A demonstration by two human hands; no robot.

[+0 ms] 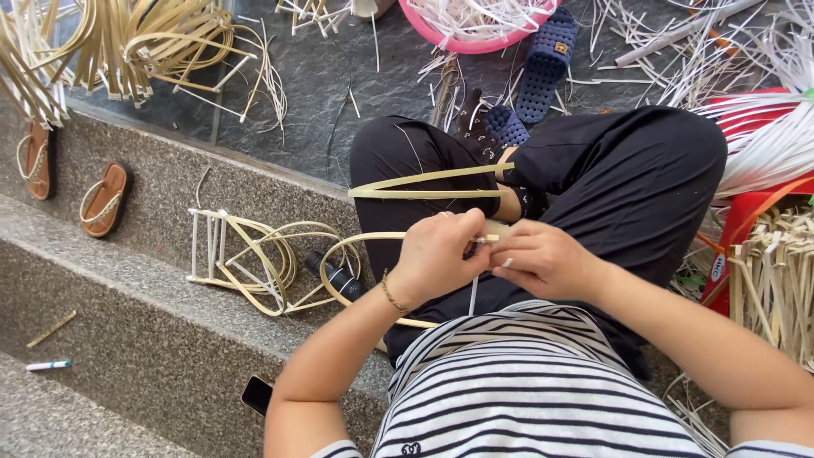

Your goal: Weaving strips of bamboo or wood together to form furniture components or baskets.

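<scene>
Left hand (437, 259) curled, right hand (543, 259) pinching, both gripping bamboo strip (424, 188) over lap

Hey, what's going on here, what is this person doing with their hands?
A person sitting on a stone step works a pale bamboo strip over their lap. The left hand and right hand meet at the strip, pinching it where it bends into loops. A partly woven frame and a dark bottle lie on the step beside them. A pink basin of thin strips sits ahead, near a blue sandal.
</scene>
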